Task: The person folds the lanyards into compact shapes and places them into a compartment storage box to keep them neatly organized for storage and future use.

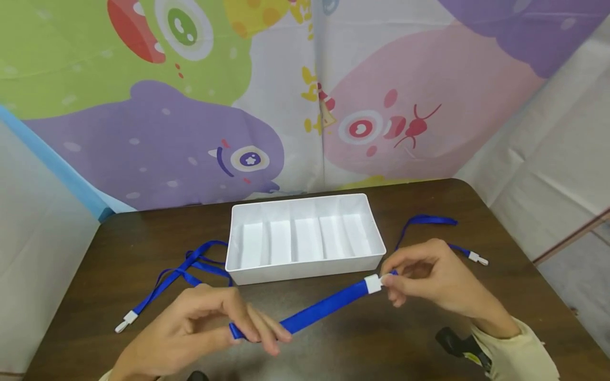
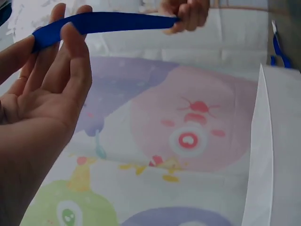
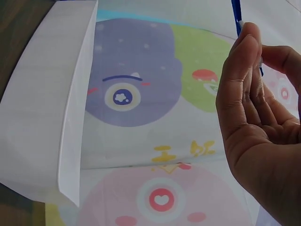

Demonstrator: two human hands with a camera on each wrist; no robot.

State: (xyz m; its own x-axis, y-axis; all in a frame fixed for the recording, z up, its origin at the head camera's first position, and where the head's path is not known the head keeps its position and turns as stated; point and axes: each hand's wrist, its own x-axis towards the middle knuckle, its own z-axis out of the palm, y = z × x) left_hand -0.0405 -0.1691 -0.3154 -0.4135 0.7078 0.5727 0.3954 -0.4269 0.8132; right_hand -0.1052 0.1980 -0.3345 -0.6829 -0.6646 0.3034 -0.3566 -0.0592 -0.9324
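A blue lanyard (image 1: 324, 312) with a white plastic clip (image 1: 373, 284) is stretched in the air between both hands, in front of the white tray. My left hand (image 1: 190, 324) pinches its folded lower end between thumb and fingers; the left wrist view shows the flat blue strap (image 2: 113, 22) running across those fingers. At the clip end, my right hand (image 1: 436, 280) pinches with thumb and forefinger, and a bit of blue shows past the fingertips. In the right wrist view the fingers of the right hand (image 3: 249, 103) hide most of the clip.
A white tray (image 1: 305, 269) with several compartments stands at the back middle of the dark wooden table (image 1: 95, 296). Another blue lanyard (image 1: 159, 288) lies left of it, and one more (image 1: 431, 219) on the right, partly behind my right hand. A cartoon-print cloth (image 1: 286, 79) hangs behind.
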